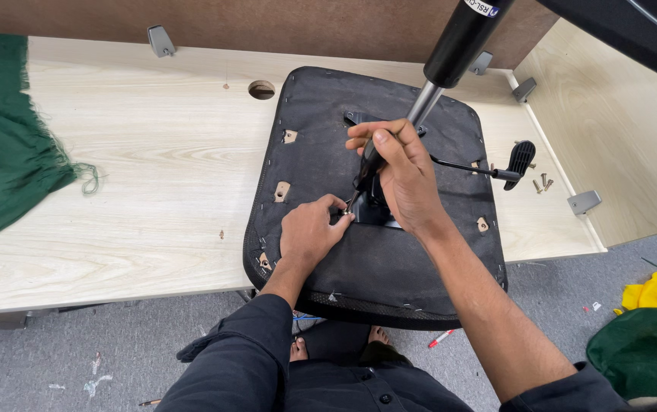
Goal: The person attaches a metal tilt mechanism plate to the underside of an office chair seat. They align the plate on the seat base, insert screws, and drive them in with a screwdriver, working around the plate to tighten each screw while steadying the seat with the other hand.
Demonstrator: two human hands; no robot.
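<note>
While the right hand (403, 177) closes its fingers round a dark screwdriver (368, 166), thumb laid along the handle and the tool slanting down to the left, the left hand (309, 229) pinches something small at the tip, thumb and forefinger pressed together; what it pinches is too small to tell. Both meet at the black bracket (378, 206) fixed to the middle of the upturned seat (389, 259), which lies on the pale table (130, 175) with its near edge overhanging. The right forearm comes in bare from the near right, wrist bent down; the left arm, in a dark sleeve, reaches straight up from the near side. From the bracket a metal column (450, 53) rises toward the far right, and a thin lever (496, 168) with a black paddle sticks out to the right. A few loose screws (542, 183) lie just right of the paddle. A green cloth (0, 137) covers the table's far left.
</note>
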